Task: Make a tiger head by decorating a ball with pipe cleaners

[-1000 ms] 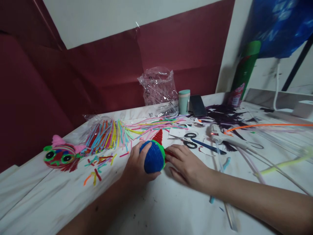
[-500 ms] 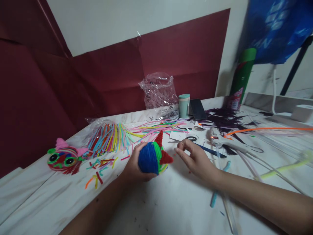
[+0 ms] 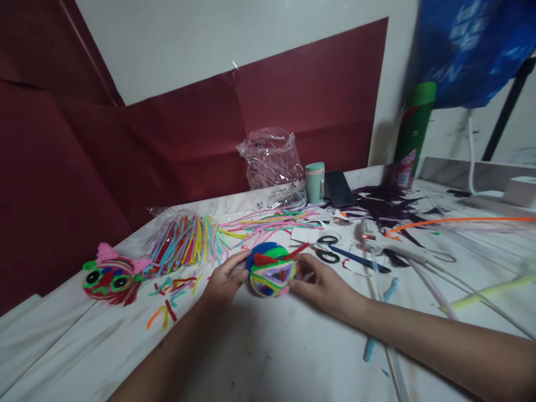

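Note:
A ball-shaped pipe-cleaner figure (image 3: 270,271), blue and green with red ears and a pink-and-purple face, sits between my two hands just above the white table (image 3: 272,352). My left hand (image 3: 224,279) grips its left side with curled fingers. My right hand (image 3: 322,282) holds its right side, fingertips pressed against it near one red ear. Its face is turned toward me.
A finished red and green figure (image 3: 109,277) lies at the left. A bundle of coloured pipe cleaners (image 3: 184,240) and cut bits lie behind my hands. Scissors (image 3: 335,254), a glue gun (image 3: 377,237), a teal cup (image 3: 315,182), a phone (image 3: 338,188) and a plastic bag (image 3: 272,162) stand further back.
The ball has been turned from blue back to face toward me. My right hand, briefly off it, has come back to hold its right side.

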The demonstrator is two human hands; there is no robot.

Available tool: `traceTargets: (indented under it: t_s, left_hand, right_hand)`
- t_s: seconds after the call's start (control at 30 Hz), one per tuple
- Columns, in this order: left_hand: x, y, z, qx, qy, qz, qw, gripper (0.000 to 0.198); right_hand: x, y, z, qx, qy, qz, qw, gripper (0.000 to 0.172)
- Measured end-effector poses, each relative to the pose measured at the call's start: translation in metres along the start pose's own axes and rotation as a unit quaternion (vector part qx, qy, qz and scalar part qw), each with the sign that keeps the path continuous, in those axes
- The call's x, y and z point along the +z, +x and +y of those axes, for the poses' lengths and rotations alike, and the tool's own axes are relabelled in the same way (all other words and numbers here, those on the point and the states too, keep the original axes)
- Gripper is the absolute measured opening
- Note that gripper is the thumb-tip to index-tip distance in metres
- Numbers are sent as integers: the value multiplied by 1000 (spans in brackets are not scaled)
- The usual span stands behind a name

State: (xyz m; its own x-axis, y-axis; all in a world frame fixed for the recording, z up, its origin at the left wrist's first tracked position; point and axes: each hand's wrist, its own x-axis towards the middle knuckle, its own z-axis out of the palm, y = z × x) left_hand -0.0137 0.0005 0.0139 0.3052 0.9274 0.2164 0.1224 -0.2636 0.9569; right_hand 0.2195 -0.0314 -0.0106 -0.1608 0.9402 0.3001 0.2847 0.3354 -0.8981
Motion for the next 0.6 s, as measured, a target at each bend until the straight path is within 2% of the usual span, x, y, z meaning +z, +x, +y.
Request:
traceTargets:
  t_s: [0.07,0.13,0.2,0.37,0.5,0.6]
  left_hand:
    - [1,-2,0,4,10,-32,999,69]
    - [5,-4,-1,13,11,-56,998,92]
    - [14,-5,-1,12,20,-35,999,107]
    - [33,-9,11,-11,-8,7,1000,106]
    - [34,-8,16,-40,-39,25,998,105]
    - [32,-7,16,-56,-60,36,996,97]
  right_hand:
    - [-1,-2,-1,-20,-6,3,1000,27]
    - [0,-4,-2,-44,15,3,999,23]
    - [1,-5,-3,-60,33,-3,998,24]
    - [3,-1,-1,-53,75,-10,996,23]
    - [3,3,2,-10,136,-1,991,20]
    - [-3,4,-1,17,130,40,991,21]
